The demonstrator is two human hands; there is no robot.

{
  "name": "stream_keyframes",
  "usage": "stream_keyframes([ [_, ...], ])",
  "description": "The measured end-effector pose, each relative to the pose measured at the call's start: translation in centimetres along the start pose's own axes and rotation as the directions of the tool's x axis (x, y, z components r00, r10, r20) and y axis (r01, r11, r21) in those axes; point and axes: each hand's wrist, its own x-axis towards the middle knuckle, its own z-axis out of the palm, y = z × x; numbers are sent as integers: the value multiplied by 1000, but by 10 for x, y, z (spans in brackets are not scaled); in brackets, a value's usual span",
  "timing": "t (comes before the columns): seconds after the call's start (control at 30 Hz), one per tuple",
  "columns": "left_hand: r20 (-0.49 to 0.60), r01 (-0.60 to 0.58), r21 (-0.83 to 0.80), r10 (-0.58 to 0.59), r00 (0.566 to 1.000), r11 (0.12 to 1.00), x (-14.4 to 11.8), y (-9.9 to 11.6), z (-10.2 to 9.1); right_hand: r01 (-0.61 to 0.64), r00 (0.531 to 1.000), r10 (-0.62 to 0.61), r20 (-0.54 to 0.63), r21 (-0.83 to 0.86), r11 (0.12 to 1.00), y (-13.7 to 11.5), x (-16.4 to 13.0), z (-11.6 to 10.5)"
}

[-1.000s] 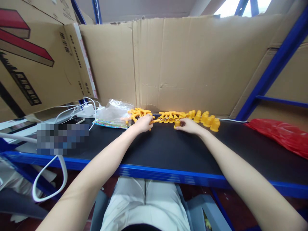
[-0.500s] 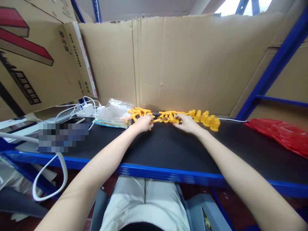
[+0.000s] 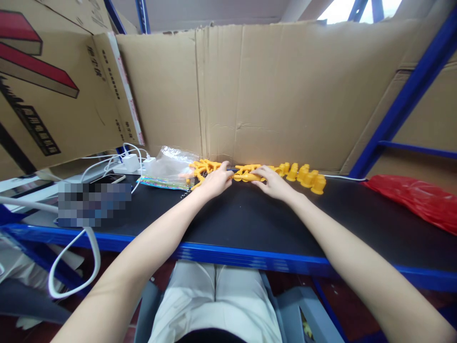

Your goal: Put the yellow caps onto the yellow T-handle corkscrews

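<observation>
Cardboard sheets (image 3: 285, 95) wall the far side of a black shelf (image 3: 250, 224) edged in blue, and a carton (image 3: 53, 95) at far left bears red bars and dark print too small to read. 2 bare hands reach to the far edge. Left hand (image 3: 214, 181) lies on a loose heap of yellow parts (image 3: 205, 167), fingers spread and bent over it; whether it grips any piece cannot be told. Right hand (image 3: 273, 181) rests just right of it, fingers stretched flat and touching a yellow strip (image 3: 248, 174) that lies between the 2 hands. Further right, along the cardboard, stand about 6 yellow caps (image 3: 307, 174) close together; the exact count is unclear. Left of the heap lies 1 clear bag (image 3: 169, 166) with a glittery edge. Far left sit 2 white chargers (image 3: 137, 164) with white cables (image 3: 71, 267), 1 looping off the near edge. 1 red bag (image 3: 417, 202) lies at far right.
</observation>
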Motion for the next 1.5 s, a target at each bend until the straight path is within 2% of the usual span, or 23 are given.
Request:
stream_keyframes([
  [0.1,-64,93,-31,-95,993,995,1,2,1,6,999,-4,-43,30,1000,-5,2,-1],
  [0.2,-49,158,-41,-160,986,987,1,0,3,-7,999,9,-50,43,999,-6,2,-4],
  [0.3,-25,146,-50,-147,989,988,1,-2,3,-33,999,34,-21,41,999,-7,2,-5],
  [0.43,-53,114,-63,-117,992,992,1,-3,3,-52,998,50,26,52,997,-8,1,-4],
  [0.6,-46,141,-107,-147,988,984,2,-5,5,-117,993,120,-7,167,979,-6,2,1],
  [0.67,-50,147,-122,-153,987,982,3,-7,7,-176,983,184,-4,269,947,-3,3,2],
  [0.77,-57,158,-128,-166,984,979,3,-10,7,-274,961,263,91,470,839,1,4,1],
  [0.87,-72,150,-135,-161,984,979,4,-10,6,-322,945,293,147,585,744,3,3,-4],
  [1.03,-95,134,-143,-148,984,981,3,-8,4,-412,905,377,196,621,667,-2,3,-11],
  [1.27,-96,148,-143,-163,982,979,3,-6,3,-504,848,488,209,602,619,-11,6,-9],
  [1.37,-93,166,-140,-180,979,976,4,-5,2,-507,849,466,251,639,579,-9,5,-10],
  [1.5,-95,173,-144,-188,978,974,4,-5,2,-441,892,353,281,707,552,-4,2,-13],
])
